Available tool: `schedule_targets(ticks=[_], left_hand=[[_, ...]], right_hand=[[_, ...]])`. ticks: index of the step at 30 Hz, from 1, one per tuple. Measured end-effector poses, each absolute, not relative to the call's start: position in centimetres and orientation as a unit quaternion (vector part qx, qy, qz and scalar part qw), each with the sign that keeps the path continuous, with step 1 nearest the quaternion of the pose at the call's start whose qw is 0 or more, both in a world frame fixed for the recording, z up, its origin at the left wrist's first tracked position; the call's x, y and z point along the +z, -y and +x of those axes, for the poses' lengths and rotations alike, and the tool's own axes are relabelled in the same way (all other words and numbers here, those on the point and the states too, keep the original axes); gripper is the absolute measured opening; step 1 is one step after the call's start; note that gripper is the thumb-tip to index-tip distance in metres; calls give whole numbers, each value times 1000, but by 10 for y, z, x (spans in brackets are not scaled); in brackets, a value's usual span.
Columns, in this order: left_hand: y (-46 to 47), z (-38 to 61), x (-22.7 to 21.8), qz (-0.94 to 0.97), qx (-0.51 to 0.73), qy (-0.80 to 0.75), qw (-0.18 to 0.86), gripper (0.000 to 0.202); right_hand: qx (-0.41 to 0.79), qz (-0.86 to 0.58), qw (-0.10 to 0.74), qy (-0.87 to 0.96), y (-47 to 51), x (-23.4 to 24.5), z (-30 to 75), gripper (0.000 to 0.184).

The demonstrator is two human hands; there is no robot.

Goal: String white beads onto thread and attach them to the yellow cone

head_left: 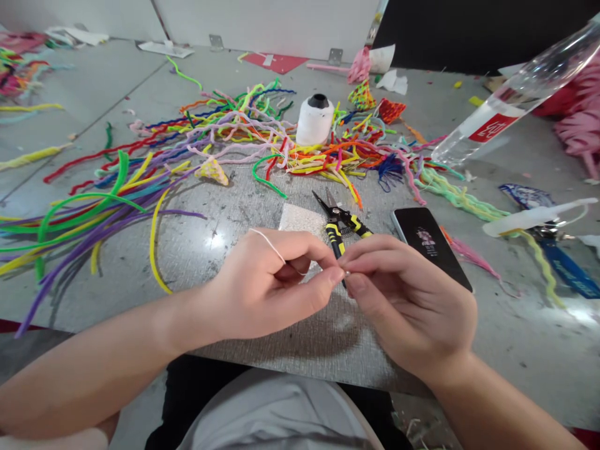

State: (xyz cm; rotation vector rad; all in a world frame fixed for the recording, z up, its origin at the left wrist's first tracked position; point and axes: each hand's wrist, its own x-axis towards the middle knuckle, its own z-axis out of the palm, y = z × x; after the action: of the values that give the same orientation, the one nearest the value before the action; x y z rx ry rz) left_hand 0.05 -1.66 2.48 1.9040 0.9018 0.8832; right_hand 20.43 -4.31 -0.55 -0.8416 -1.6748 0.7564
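Observation:
My left hand and my right hand meet fingertip to fingertip above the table's front part, both closed in a pinch. Between the tips sits a tiny shiny bead-like piece, too small to name surely. A white thread loops over the left index finger and runs under it toward the pinch. Just behind the fingers lie pliers with black and yellow handles, jaws apart, partly covered by the hands. A white textured sheet is half hidden behind my left hand.
A white thread spool stands among heaped colourful fuzzy stems. Long green, yellow and purple strips spread at left. A phone, a tilted plastic bottle and a white-nozzled tube are at right.

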Motion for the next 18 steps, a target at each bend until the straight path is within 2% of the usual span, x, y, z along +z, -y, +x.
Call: schedule_targets(ticks=[12,18], left_hand=[[17,-1,26,763,357,-356,404,12],[21,-1,25,793,390,-348,314,6]], right_hand=[[323,-347,518,712,45,-3,206,24],[274,-358,539,712,50,-5,202,30]])
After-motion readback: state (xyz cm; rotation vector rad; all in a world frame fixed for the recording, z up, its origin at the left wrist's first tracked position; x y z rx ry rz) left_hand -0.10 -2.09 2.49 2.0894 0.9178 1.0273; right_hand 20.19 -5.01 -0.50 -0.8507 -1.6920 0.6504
